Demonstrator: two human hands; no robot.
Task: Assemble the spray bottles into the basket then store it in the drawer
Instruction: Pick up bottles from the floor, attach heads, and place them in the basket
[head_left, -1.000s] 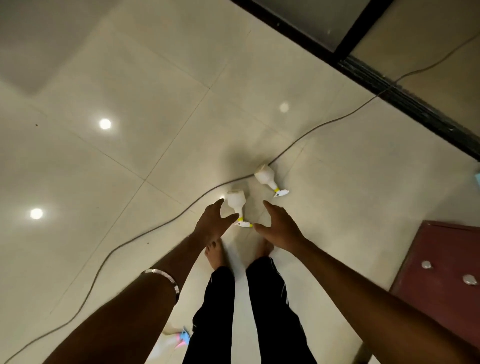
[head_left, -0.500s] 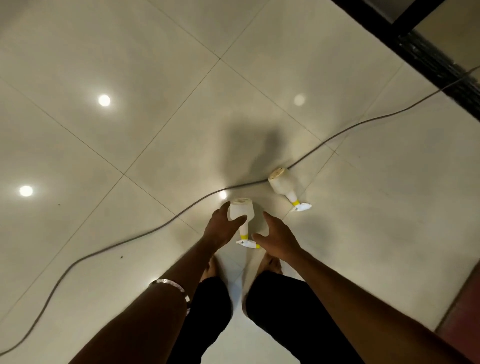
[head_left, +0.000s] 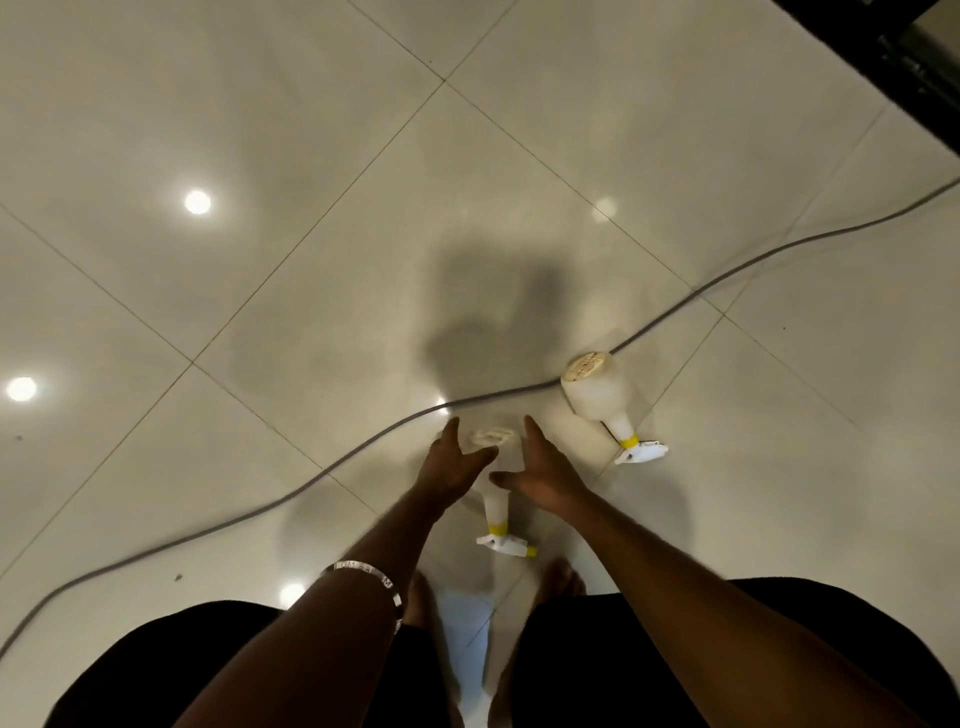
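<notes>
Two white spray bottles with yellow collars lie on the tiled floor. The near spray bottle (head_left: 496, 512) points its trigger head toward my feet, and its body sits between my hands. My left hand (head_left: 452, 467) has thumb and fingers around the body. My right hand (head_left: 545, 478) is spread against the other side, thumb touching the bottle. The second spray bottle (head_left: 597, 395) lies apart to the right, base toward the cable and trigger head (head_left: 641, 452) toward me. No basket or drawer is in view.
A grey cable (head_left: 311, 478) snakes across the glossy tile floor (head_left: 311, 234) just beyond the bottles. A black frame (head_left: 909, 67) runs along the top right corner. My bare feet and black trousers (head_left: 727, 649) fill the bottom.
The view has dropped closer to the floor. Both hands have slid up from the near bottle's neck to its body. The red drawer unit has left the view.
</notes>
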